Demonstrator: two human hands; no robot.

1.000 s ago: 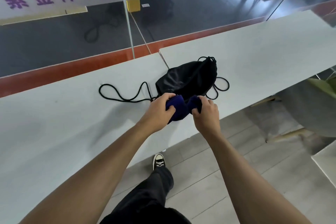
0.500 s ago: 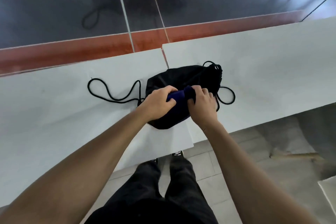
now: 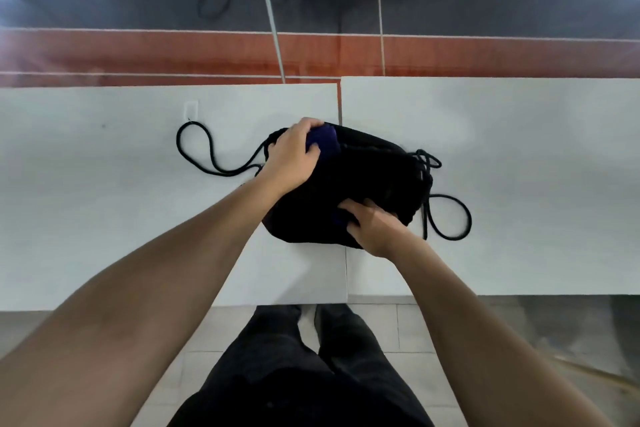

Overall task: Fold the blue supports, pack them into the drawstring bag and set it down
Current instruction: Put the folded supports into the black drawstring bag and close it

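Where fingers (image 3: 313, 151) curl: soft blue support (image 3: 325, 144), crumpled black bag (image 3: 374, 184).

Left hand (image 3: 292, 156) grips blue support (image 3: 325, 146); right hand (image 3: 375, 230) grasps black bag (image 3: 374, 180)

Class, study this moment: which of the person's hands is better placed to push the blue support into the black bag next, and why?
Probably the left hand: it grips the blue support at the far-left edge of the drawstring bag. The right hand is clenched on the bag's near edge, seemingly steadying it.
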